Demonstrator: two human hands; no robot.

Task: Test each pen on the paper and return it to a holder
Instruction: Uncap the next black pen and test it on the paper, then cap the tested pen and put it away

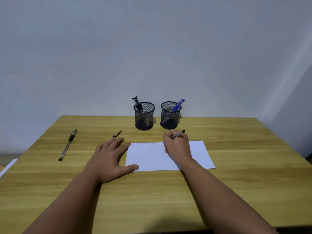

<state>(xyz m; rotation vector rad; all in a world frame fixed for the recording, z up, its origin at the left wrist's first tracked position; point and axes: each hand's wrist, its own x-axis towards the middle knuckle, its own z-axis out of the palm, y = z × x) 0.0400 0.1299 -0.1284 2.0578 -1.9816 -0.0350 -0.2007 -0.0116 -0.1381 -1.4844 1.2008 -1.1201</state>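
My right hand (177,145) grips a clear-barrelled pen (177,135) in a writing hold, its tip down at the top edge of the white paper (148,157). Faint scribbles run along that top edge. My left hand (109,157) lies flat with spread fingers on the table, thumb and fingertips on the paper's left edge. Two black mesh holders stand behind: the left holder (144,120) has black pens, the right holder (170,119) has blue pens (178,105). A loose pen cap (117,133) lies by my left fingers. Another black pen (67,144) lies far left.
The wooden table (236,174) reaches to a plain wall behind the holders. A white sheet edge (7,166) shows off the table's left side.
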